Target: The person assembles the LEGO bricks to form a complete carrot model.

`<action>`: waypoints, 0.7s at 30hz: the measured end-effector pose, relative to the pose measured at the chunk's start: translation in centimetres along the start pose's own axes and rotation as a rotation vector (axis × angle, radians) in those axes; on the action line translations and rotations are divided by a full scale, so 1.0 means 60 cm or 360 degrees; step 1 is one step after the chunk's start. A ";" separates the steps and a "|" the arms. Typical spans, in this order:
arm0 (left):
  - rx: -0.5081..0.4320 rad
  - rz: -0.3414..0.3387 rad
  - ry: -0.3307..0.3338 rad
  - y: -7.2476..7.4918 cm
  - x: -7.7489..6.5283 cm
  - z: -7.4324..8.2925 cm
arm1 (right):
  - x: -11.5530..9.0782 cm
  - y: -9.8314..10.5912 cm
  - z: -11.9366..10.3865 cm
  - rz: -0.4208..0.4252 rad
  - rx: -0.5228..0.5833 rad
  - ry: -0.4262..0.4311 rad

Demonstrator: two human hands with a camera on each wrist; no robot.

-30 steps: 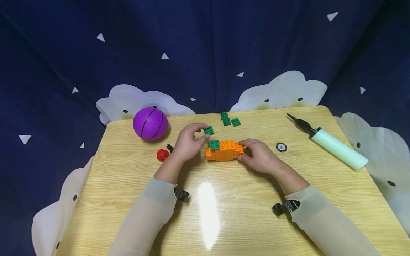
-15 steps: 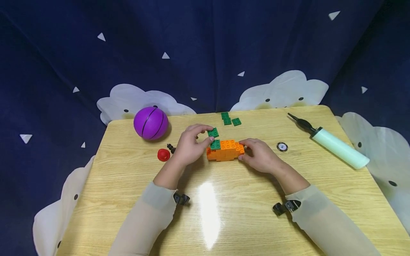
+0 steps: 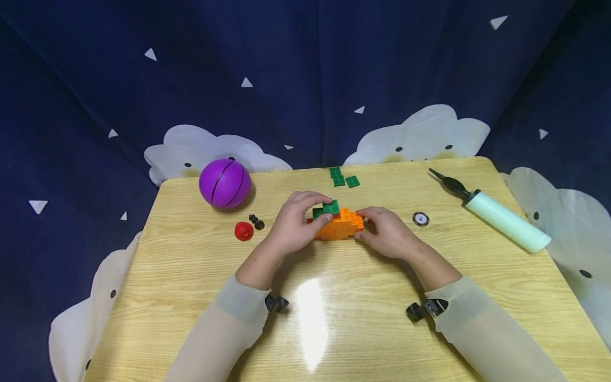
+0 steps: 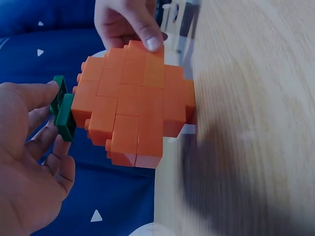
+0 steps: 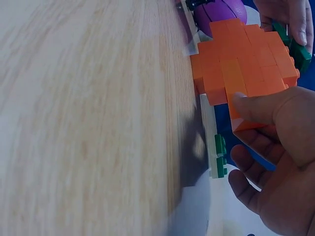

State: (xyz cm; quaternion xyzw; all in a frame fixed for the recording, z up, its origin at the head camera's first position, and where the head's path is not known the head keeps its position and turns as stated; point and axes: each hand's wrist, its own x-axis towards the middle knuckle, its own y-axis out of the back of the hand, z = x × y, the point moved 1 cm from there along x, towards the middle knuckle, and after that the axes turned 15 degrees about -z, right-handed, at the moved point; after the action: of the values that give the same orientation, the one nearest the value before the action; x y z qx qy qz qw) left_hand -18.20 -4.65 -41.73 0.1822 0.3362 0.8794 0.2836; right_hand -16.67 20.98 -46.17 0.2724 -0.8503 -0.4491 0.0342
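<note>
An orange brick build (image 3: pixel 336 229) with stepped sides stands on the wooden table (image 3: pixel 363 318). Seen in the left wrist view, the orange build (image 4: pixel 123 93) has studs along its top. One green 2x2 brick (image 4: pixel 66 118) sits on that top, at the left end. My left hand (image 3: pixel 297 223) pinches a second green 2x2 brick (image 3: pixel 331 207) between thumb and fingertips, close over the top beside the first. My right hand (image 3: pixel 384 233) grips the build's right end; its thumb lies on the near face in the right wrist view, with fingers behind (image 5: pixel 285 132).
Several loose green bricks (image 3: pixel 338 180) lie at the back. Left of the build are a red hat-shaped piece (image 3: pixel 244 231), a small black piece (image 3: pixel 258 223) and a purple ball (image 3: pixel 225 183). To the right lie a poker chip (image 3: pixel 420 218) and a hand pump (image 3: pixel 506 220).
My left hand has moved right with the pinched green brick, from behind the build's left end to over its top. The right hand has kept its grip in place.
</note>
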 end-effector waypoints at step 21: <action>0.0047 -0.0119 0.0035 -0.014 0.001 -0.001 | -0.001 0.000 -0.003 -0.0022 0.0022 -0.0017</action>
State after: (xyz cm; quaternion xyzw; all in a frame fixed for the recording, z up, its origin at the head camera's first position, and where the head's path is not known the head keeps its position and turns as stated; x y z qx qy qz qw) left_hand -17.94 -4.13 -42.36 0.1641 0.3589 0.8651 0.3097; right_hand -16.58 20.86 -46.07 0.2762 -0.8516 -0.4449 0.0247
